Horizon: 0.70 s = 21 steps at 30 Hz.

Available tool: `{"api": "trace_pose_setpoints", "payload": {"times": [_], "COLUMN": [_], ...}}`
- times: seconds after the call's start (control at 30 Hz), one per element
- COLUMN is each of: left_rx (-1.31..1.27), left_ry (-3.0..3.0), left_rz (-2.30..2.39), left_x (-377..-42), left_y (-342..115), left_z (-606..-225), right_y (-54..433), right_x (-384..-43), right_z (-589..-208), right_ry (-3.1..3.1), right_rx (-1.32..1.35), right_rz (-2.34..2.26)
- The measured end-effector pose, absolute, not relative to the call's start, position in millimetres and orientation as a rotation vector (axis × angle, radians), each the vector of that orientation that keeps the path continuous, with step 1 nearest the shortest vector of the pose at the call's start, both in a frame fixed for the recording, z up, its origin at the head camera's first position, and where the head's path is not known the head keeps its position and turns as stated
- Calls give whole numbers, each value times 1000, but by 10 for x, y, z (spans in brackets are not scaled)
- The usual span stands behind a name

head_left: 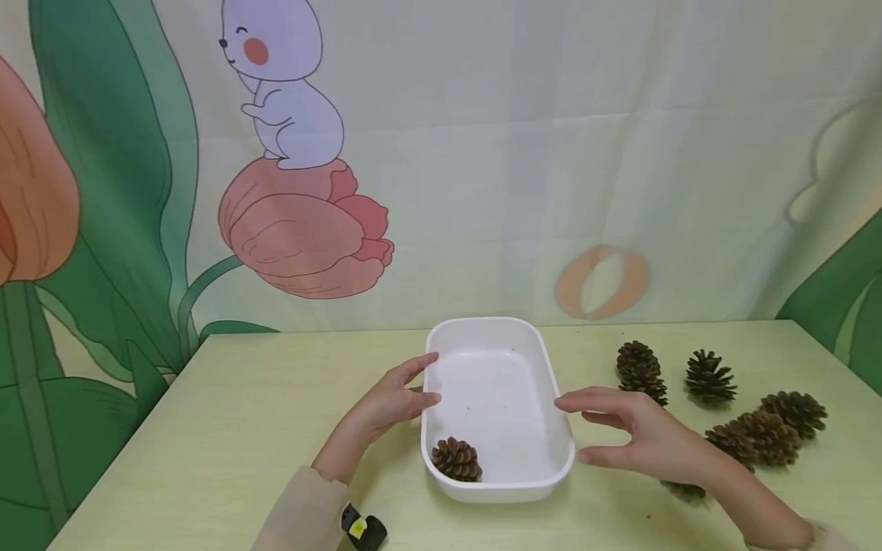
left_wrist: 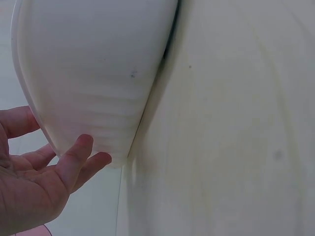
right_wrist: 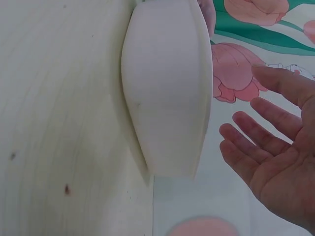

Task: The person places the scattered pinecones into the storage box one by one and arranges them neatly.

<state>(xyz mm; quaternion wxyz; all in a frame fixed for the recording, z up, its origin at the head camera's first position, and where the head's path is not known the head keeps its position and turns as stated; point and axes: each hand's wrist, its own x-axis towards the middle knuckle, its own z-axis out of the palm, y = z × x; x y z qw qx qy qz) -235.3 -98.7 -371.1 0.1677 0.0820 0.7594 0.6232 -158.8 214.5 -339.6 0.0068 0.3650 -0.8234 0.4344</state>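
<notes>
A white rectangular plastic tub (head_left: 492,493) stands on the table, with one brown pine cone (head_left: 456,459) in its near left corner. At the tub's left side, my left hand (head_left: 391,399) holds the rim. The left wrist view shows that hand (left_wrist: 42,182) with some fingers against the outer wall and others behind the rim. My right hand (head_left: 644,432) is by the tub's right side, its fingers spread. In the right wrist view, a gap separates this hand (right_wrist: 283,147) from the tub wall (right_wrist: 165,93), and it holds nothing.
Several loose pine cones (head_left: 765,438) lie at the right of the table, some partly hidden behind my right forearm. Another pine cone (head_left: 710,379) lies farther back. A printed curtain (head_left: 468,191) hangs along the table's far edge. A black strap device (head_left: 364,528) is at my left sleeve.
</notes>
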Motion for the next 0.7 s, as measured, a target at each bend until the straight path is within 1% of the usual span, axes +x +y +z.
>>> {"api": "trace_pose_setpoints", "payload": {"times": [0.37, 0.7], "left_rx": [250, 232], "left_ry": [2153, 2146], "left_rz": [1786, 1782], "left_x": [-2340, -2342], "left_y": [-1004, -997], "left_z": [-3701, -3699], "right_y": [2540, 2824], "right_x": [-1512, -1411], "right_z": [-3458, -3542], "right_ry": [-2572, -2638], "right_rx": [1143, 993], "right_rz": [1408, 1291]}}
